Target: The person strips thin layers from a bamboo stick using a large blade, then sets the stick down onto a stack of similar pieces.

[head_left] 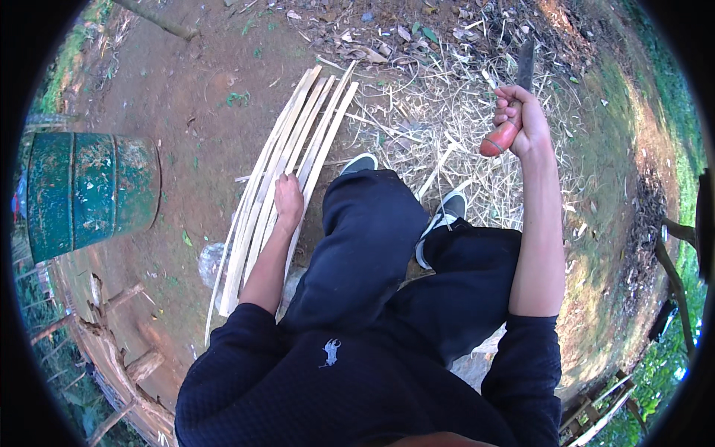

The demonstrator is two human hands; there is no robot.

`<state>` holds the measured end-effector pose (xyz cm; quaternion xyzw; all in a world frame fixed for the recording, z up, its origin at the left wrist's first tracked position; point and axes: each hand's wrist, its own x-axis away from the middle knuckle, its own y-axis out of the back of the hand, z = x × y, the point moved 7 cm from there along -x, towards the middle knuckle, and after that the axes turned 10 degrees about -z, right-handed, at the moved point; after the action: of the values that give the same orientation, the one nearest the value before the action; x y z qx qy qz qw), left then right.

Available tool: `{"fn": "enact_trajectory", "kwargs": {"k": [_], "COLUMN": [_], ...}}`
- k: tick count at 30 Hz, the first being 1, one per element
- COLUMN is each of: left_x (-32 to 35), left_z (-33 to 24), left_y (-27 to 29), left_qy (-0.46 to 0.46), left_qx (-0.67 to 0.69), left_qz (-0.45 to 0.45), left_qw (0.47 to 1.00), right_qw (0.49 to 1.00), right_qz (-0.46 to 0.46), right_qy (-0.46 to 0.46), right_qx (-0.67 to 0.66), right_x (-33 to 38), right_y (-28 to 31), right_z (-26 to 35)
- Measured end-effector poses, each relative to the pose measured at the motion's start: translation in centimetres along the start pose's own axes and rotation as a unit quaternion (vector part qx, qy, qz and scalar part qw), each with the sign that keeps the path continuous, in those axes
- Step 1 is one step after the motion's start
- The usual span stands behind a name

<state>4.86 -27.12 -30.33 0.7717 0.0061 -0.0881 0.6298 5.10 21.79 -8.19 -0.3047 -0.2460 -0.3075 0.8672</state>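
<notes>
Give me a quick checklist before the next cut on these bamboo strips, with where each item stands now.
1. Right hand closed firmly on the knife by its red handle: ok.
2. Blade pointing up and away from the body: ok.
3. Left hand resting on the bamboo strips: ok.
4. One strip picked out of the bundle: not ok, none is lifted.
5. Legs and shoes away from the blade: ok for now.
6. Blade edge condition: cannot tell.

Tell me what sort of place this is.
Likely an outdoor rural work yard: bare dirt ground, a rusty green drum, and shavings strewn beyond a bundle of split bamboo strips.
</notes>
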Motion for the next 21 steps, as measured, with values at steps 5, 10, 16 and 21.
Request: {"fn": "enact_trajectory", "kwargs": {"k": [5,10,16,21], "left_x": [-1.3,-2.4,-3.4,-9.7], "left_z": [-0.2,1.0,3.4,-3.1], "left_y": [0.0,-1.9,-1.9,6.9], "left_qy": [0.056,0.013,0.076,0.062], "left_qx": [-0.059,-0.112,0.014,0.136], "left_qz": [0.019,0.077,0.118,0.005], "left_qw": [0.996,0.991,0.990,0.989], "right_qw": [1.000,0.999,0.999,0.999], "right_qz": [0.014,0.030,0.038,0.009], "right_qy": [0.006,-0.005,0.003,0.025], "right_qx": [0.013,0.018,0.018,0.018], "right_x": [-0.3,0.0,0.4,0.5], "right_y": [-0.6,-2.1,-3.1,-2.6], "right_z": [-0.5,-1.0,-1.2,-1.0]}}
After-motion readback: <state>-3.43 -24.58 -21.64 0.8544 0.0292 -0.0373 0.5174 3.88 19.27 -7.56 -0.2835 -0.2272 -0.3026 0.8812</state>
